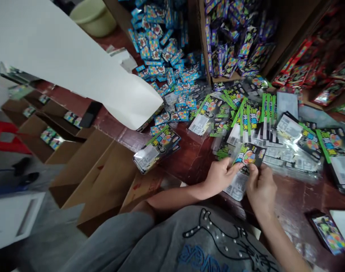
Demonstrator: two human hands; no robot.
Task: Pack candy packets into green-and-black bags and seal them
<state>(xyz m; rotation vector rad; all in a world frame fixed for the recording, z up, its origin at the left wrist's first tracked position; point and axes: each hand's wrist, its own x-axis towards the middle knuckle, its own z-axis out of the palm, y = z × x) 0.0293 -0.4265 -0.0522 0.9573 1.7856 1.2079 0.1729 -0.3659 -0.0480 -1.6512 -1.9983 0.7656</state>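
Observation:
Close in front of my body, both hands hold a flat black-and-green printed packet with colourful balls on it and a pale label panel on its lower part. My left hand pinches its left edge, thumb on top. The right edge is between the thumb and curled fingers of my right hand. Just beyond them lies a loose heap of similar packets, some in clear plastic. A small stack of the same packets rests to the left, and another stack lies at the far right.
Behind the heap are piles of small blue packets, purple packets in a carton, and red packets. A large white sheet juts in from the left. Open cardboard boxes stand below the table's left edge. A phone-like object lies at right.

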